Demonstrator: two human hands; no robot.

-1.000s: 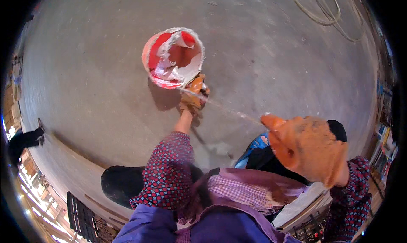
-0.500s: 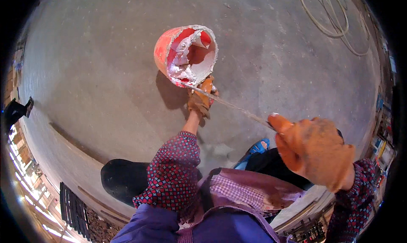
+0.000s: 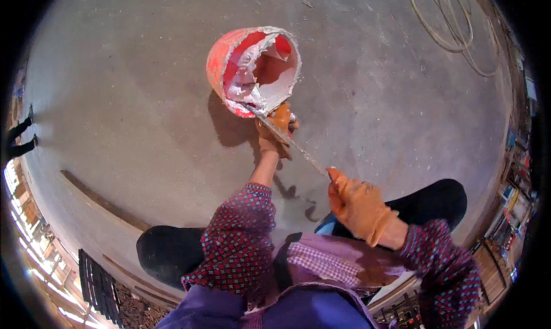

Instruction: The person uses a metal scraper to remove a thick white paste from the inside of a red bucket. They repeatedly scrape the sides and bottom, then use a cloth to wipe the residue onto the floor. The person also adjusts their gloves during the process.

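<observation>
A red bucket (image 3: 216,62), its rim and inside caked with white hardened material (image 3: 248,63), is tilted with its mouth toward me. My left hand (image 3: 277,128), in an orange work glove, is closed at the bucket's near rim; the palm side is hidden. My right hand (image 3: 361,205), gloved alike, grips the near end of a long thin rod (image 3: 301,152). The rod slants up past my left hand, and its far tip meets the near left part of the rim, between the red wall and the white crust.
Grey concrete floor (image 3: 138,99) surrounds the bucket. A pale coiled hose (image 3: 442,39) lies at the far right. To the left is a wooden strip (image 3: 103,202); a person's legs (image 3: 22,139) show at the left edge. Cluttered shelves (image 3: 511,214) line the right side.
My right hand has moved left and closer to the bucket, so the rod slopes more steeply. The bucket has shifted slightly upward in view. The person's legs at the left have moved.
</observation>
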